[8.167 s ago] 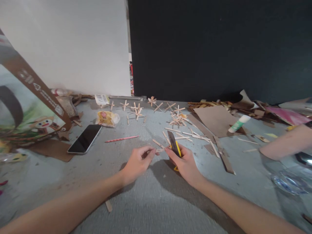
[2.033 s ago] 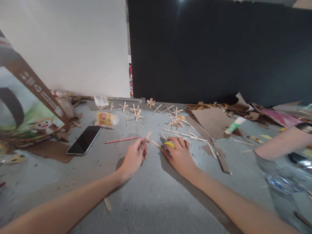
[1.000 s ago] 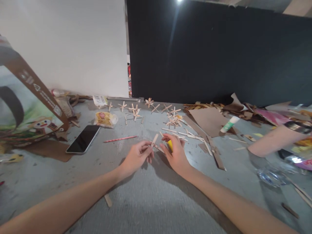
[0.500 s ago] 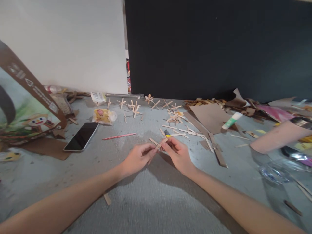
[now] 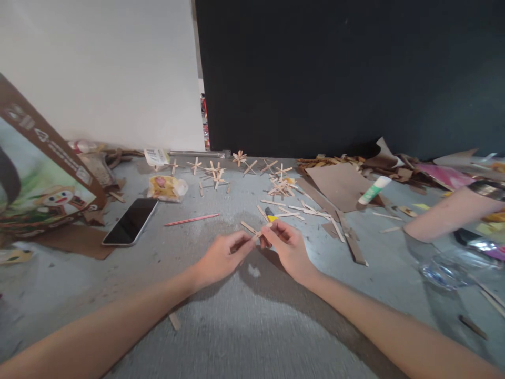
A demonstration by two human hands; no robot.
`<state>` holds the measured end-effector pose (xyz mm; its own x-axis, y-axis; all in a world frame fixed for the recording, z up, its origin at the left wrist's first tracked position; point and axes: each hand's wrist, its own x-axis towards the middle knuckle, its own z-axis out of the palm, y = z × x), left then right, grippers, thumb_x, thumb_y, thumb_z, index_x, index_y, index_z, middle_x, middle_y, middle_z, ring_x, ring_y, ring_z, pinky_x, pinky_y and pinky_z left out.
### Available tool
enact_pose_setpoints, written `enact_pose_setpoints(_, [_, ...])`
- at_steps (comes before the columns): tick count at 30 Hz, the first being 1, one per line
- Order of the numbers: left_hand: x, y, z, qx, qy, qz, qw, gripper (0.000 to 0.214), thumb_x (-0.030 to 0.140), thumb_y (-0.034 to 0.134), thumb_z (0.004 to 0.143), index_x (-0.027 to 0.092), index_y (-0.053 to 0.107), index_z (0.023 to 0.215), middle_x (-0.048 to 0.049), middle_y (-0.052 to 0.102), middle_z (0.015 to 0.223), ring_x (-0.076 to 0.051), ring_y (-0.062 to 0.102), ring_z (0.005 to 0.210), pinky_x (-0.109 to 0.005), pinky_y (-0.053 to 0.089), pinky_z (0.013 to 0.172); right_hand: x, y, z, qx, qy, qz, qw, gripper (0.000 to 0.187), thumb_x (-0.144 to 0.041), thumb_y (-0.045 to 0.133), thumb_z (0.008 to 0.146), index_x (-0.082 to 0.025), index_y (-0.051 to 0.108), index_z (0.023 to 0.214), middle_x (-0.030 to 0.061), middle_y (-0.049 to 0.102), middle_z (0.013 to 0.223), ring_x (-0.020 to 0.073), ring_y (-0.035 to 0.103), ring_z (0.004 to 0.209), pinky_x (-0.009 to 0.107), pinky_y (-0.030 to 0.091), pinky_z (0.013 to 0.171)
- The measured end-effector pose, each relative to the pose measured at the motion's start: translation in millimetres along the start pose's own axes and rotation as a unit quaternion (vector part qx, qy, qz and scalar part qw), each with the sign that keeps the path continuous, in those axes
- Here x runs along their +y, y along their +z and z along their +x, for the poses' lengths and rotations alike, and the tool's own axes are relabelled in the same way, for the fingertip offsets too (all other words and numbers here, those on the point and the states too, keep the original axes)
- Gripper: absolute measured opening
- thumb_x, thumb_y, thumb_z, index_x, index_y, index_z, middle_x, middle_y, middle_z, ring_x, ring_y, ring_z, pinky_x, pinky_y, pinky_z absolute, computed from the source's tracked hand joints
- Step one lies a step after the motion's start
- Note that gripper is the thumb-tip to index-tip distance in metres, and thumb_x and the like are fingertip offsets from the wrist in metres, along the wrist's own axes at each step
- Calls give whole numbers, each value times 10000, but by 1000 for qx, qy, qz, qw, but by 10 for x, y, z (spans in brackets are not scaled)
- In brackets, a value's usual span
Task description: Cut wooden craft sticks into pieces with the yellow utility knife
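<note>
Between my two hands are small wooden craft sticks (image 5: 249,228), seemingly crossed over each other. My left hand (image 5: 224,256) pinches them from the left, thumb and fingers closed. From the other side my right hand (image 5: 290,250) grips the same sticks near their upper end, its fingertips partly covering them. Just beyond the right fingers lies a tool with a black and yellow end (image 5: 270,215), partly hidden, and a loose stick is beside it. Farther off, several sticks joined into star shapes (image 5: 215,173) stand on the grey table (image 5: 205,337).
Loose sticks (image 5: 311,210) and a glue stick (image 5: 374,190) lie to the right, near cardboard (image 5: 339,184) and a pink cylinder (image 5: 450,217). On the left are a phone (image 5: 130,222), a red striped pencil (image 5: 191,219), a yellow packet (image 5: 165,188) and a printed bag (image 5: 51,173).
My right fingers have shifted slightly over the sticks, covering more of the upper one. Both hands stay together in nearly the same place; the whole view has shifted slightly.
</note>
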<state>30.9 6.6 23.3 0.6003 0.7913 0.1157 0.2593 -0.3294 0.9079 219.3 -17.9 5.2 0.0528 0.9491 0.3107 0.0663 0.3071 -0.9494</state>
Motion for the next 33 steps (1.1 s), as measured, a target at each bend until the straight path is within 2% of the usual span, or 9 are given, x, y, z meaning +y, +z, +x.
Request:
enact_pose_setpoints(2, [-72, -3, 33, 32, -13, -32, 999, 308, 452, 491, 978, 194, 599, 849, 41, 548, 565, -114, 480, 520, -249, 373, 557, 30, -53, 16, -5, -30, -67, 997, 353, -480, 536, 1000, -226, 613, 768, 7, 638, 674, 164, 593, 651, 293, 482, 653])
enact_pose_setpoints(4, [-154, -13, 84, 117, -23, -80, 990, 291, 471, 490, 968, 200, 578, 907, 45, 558, 539, -120, 492, 493, -250, 390, 541, 75, -119, 38, 0, -71, -165, 984, 324, -430, 474, 1031, -223, 639, 843, 26, 663, 748, 177, 615, 711, 304, 486, 699])
enact_pose_setpoints(9, [-275, -36, 188, 216, -36, -149, 964, 293, 474, 574, 925, 196, 563, 1014, 32, 617, 540, -146, 583, 490, -255, 448, 509, 158, -163, 139, -13, -150, -366, 918, 177, -277, 501, 1004, -213, 665, 983, 83, 681, 923, 243, 623, 903, 368, 487, 828])
enact_pose_setpoints(14, [-330, -15, 207, 224, -13, -165, 960, 331, 512, 615, 915, 193, 571, 993, -65, 760, 767, -189, 715, 643, -294, 556, 579, 133, 90, 326, -73, -65, -534, 840, 258, -373, 594, 997, -159, 713, 1081, 173, 648, 1160, 346, 548, 1142, 473, 433, 954])
enact_pose_setpoints(16, [-361, -14, 217, 233, -1, -158, 959, 337, 523, 612, 923, 193, 580, 986, -97, 787, 858, -196, 735, 686, -321, 588, 642, 136, 205, 396, -84, -6, -555, 827, 251, -343, 609, 993, -138, 720, 1087, 199, 632, 1209, 363, 523, 1183, 492, 406, 978])
enact_pose_setpoints(21, [-420, -55, 222, 258, 12, -92, 962, 309, 496, 612, 933, 188, 642, 937, -123, 803, 985, -203, 758, 758, -350, 614, 733, 151, 333, 459, -73, 10, -531, 844, 166, -272, 659, 950, -126, 736, 931, 231, 660, 1176, 374, 566, 1139, 461, 428, 909])
enact_pose_setpoints(25, [-418, -87, 195, 252, 2, -68, 965, 289, 447, 602, 952, 185, 664, 1057, -129, 815, 1016, -223, 782, 808, -369, 625, 789, 130, 322, 422, -59, -10, -482, 874, 248, -279, 490, 1048, -167, 702, 986, 118, 726, 918, 240, 650, 846, 324, 444, 747])
enact_pose_setpoints(28, [-404, -86, 187, 248, -5, -69, 966, 315, 429, 615, 942, 188, 648, 1142, -119, 823, 991, -249, 796, 849, -398, 621, 846, 137, 328, 387, -47, -49, -374, 925, 283, -321, 462, 1056, -208, 681, 916, 20, 677, 709, 184, 593, 630, 278, 404, 622])
enact_pose_setpoints(33, [-402, -68, 195, 236, -10, -89, 968, 331, 448, 616, 930, 193, 646, 1139, -125, 822, 1028, -272, 798, 923, -426, 609, 911, 175, 375, 353, -26, -70, -278, 958, 264, -281, 483, 991, -203, 676, 829, 19, 679, 699, 177, 586, 610, 275, 403, 600])
